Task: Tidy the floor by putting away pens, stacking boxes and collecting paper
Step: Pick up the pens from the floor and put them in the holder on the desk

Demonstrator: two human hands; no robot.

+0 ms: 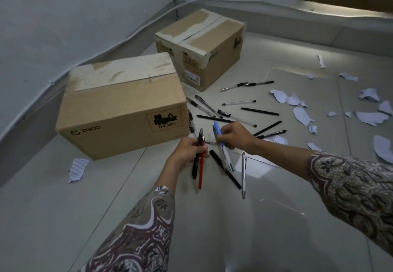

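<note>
Landmark: the near box (122, 110), the cardboard one marked PICO, lying on the floor (265, 218).
Paper strip (77, 169): on the floor just in front of the near box's left corner, uncollected.
Far box (200, 48): behind the near box and to its right, standing apart from it, not stacked.
Left hand (189, 153): in front of the near box's right corner; its grip is closed around a black pen (196, 159) and a red pen (201, 165), both pointing down toward the floor.
Right hand (236, 136): just right of the left hand; its grip pinches a blue pen (219, 133) and a white pen (227, 157) together.
Silver pen (243, 174): on the floor to the right of the near box, below the right hand, beside a black pen on the floor (225, 168).
Loose pens (234, 112): fanned over the floor right of the near box, many uncollected.
Torn paper (302, 115): scattered further right.
Step in hand: gathering pens, early in the task by my judgement.
Doing it well: pass the right hand's pair into the left bundle, tips aligned, so the right hand is free for more.
</note>
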